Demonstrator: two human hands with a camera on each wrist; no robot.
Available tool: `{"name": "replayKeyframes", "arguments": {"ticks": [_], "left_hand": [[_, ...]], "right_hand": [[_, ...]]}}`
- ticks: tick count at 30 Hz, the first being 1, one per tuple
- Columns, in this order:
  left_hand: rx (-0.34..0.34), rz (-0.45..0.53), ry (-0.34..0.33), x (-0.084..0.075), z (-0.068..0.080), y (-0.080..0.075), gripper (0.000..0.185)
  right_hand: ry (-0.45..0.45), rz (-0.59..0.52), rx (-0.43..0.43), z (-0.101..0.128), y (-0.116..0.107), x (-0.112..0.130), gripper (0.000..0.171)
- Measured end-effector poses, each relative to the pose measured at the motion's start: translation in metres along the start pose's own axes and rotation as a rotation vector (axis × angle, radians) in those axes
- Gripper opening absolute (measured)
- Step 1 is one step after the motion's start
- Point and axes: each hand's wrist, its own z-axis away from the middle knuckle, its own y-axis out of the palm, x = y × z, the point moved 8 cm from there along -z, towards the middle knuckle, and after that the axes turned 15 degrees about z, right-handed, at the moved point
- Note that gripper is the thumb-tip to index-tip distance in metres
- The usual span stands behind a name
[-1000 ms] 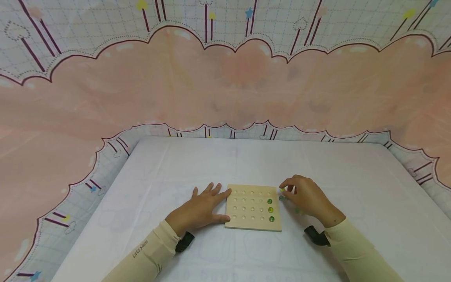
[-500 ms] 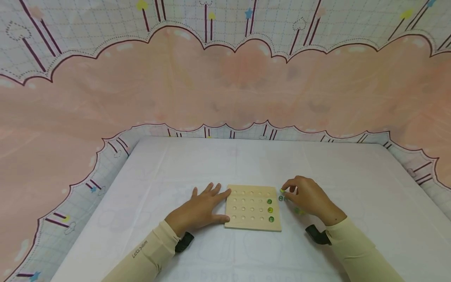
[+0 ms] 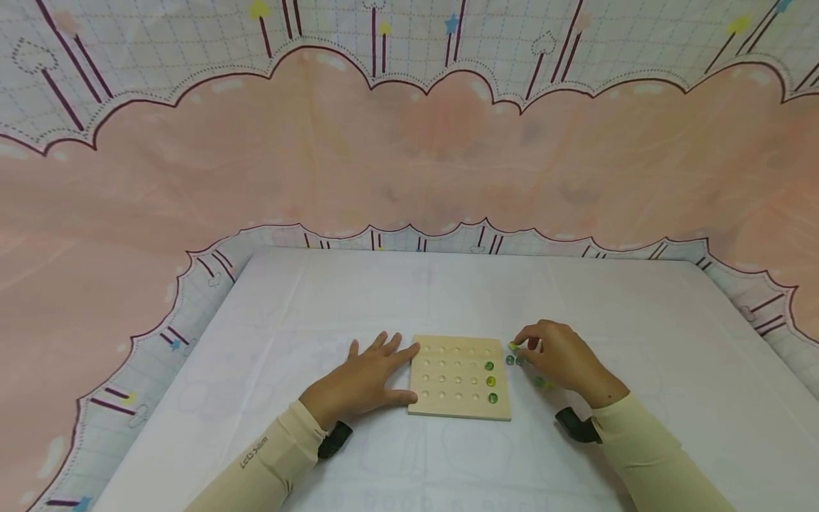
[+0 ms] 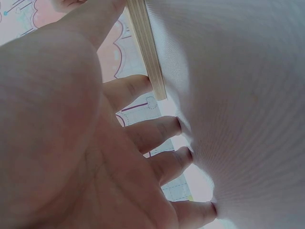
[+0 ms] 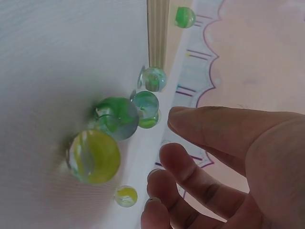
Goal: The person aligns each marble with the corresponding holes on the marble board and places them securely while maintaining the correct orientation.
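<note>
Beneath the wooden board (image 3: 435, 407) we saw a white tabletop (image 3: 384, 299). At the board's left edge our left hand (image 3: 358, 380) rested, fingers straight and spread. Right of the board, our right hand (image 3: 566, 359) bent its fingers beside a yellow-green marble (image 3: 512, 345); we couldn't tell whether it was pinched.

The board (image 3: 451, 372) is smooth, matt wood; marbles (image 5: 116, 118) at its 3 o'clock look like glossy glass; the cloth (image 3: 384, 299) beneath is matt, finely ribbed.
</note>
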Motion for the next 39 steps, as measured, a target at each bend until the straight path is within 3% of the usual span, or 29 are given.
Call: {"name": "replayKeyframes", "arguments": {"ticks": [39], "left_hand": [[0.009,-0.01,-0.015,0.0,-0.001,-0.001,0.083]], "right_hand": [[0.028,-0.012,0.033,-0.004,0.009,-0.013,0.014]]}}
